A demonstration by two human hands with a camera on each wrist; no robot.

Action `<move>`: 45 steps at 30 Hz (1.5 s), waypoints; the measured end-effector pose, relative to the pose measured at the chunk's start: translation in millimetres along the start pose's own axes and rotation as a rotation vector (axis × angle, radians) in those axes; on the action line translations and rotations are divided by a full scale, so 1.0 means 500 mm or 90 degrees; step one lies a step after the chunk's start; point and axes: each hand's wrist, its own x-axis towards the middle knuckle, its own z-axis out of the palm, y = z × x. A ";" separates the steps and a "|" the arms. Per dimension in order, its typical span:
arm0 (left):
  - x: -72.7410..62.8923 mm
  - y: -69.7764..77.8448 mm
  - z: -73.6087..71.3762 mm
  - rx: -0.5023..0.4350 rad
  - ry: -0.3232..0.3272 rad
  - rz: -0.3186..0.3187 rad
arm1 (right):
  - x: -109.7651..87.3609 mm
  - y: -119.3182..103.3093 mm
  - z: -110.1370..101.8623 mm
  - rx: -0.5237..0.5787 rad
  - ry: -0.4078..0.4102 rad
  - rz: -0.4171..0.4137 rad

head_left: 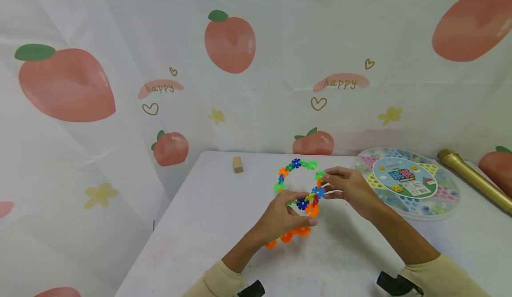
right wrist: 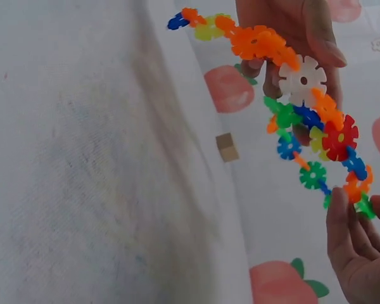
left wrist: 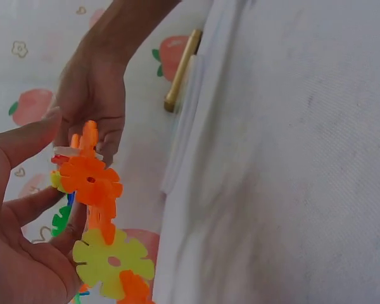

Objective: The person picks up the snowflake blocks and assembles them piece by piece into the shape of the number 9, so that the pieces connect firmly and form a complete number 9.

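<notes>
Notched plastic snowflake discs in several colours are linked into a chain (head_left: 302, 204), whose upper part curves into a loop. My left hand (head_left: 280, 214) holds the chain at the loop's bottom, fingers above and thumb below. From there a tail of orange discs (head_left: 302, 231) hangs under the hand; a yellow disc (left wrist: 114, 261) shows on it in the left wrist view. At the loop's right side, my right hand (head_left: 354, 189) pinches the chain at a green disc (right wrist: 365, 206). A white disc (right wrist: 303, 81) and a red disc (right wrist: 340, 137) sit between the hands.
A small wooden block (head_left: 238, 164) lies near the white table's (head_left: 208, 208) back edge. At the right back stand a round, clear-lidded box with a printed label (head_left: 405, 178) and a gold microphone-like rod (head_left: 476, 181). A peach-printed cloth (head_left: 272, 66) hangs behind.
</notes>
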 end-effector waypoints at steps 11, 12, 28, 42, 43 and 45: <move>-0.020 -0.021 -0.013 -0.041 0.005 0.042 | 0.012 0.024 -0.035 0.023 0.029 0.056; -0.022 -0.025 -0.018 -0.039 0.004 0.046 | 0.014 0.027 -0.040 0.022 0.031 0.060; -0.063 -0.066 -0.061 0.044 -0.109 -0.114 | 0.035 0.065 -0.092 -0.007 0.019 0.095; -0.044 -0.086 -0.034 0.058 -0.193 -0.049 | 0.052 0.084 -0.090 -0.121 0.036 0.126; -0.039 -0.098 -0.033 0.067 -0.202 -0.042 | 0.053 0.085 -0.089 -0.132 0.038 0.129; -0.030 -0.117 -0.030 0.064 -0.218 -0.036 | 0.055 0.087 -0.088 -0.148 0.038 0.133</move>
